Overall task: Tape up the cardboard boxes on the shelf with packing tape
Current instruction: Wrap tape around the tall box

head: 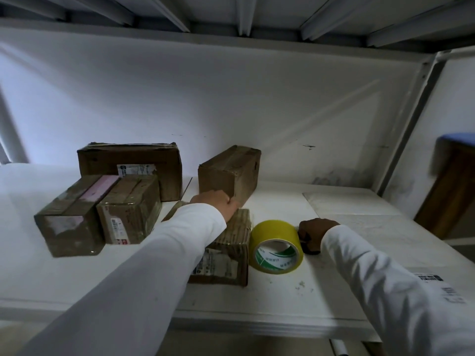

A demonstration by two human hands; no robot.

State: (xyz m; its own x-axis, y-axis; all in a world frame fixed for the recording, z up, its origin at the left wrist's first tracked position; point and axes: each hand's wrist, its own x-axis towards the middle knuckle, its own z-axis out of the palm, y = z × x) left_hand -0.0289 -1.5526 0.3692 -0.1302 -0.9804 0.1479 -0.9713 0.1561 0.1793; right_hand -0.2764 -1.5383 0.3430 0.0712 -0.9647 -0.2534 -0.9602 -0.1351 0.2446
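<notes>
On the white shelf (334, 291), going from the left: a long brown cardboard box with a pink strip along its top (72, 217) lies beside a shorter brown cardboard box with a shipping label (128, 211), the 2 touching along their sides. Behind them, against the back wall, stands a wide brown cardboard box with a white label (128, 165). All 3 show glossy tape on their seams.

Next comes the left hand (218, 204), its white sleeve reaching forward across a low brown cardboard box with a printed label (228, 253). Its fingers are curled against the lower front corner of a tilted brown cardboard box (228, 173) further back; the grip looks like a light hold on that corner, though the fingertips are hidden behind the hand.

Just right of the low box lies a roll of yellow packing tape with a green-and-white core (276, 246), on its side. The right hand (316, 233) sits touching the roll's right edge, knuckles up, fingers curled around something small and dark; whether that is the tape's free end or a tool, I cannot tell.

Judging by this, the step in hand is fetching the next box: the tilted one would need drawing forward beside the roll, then tape pulled across its top seam.
</notes>
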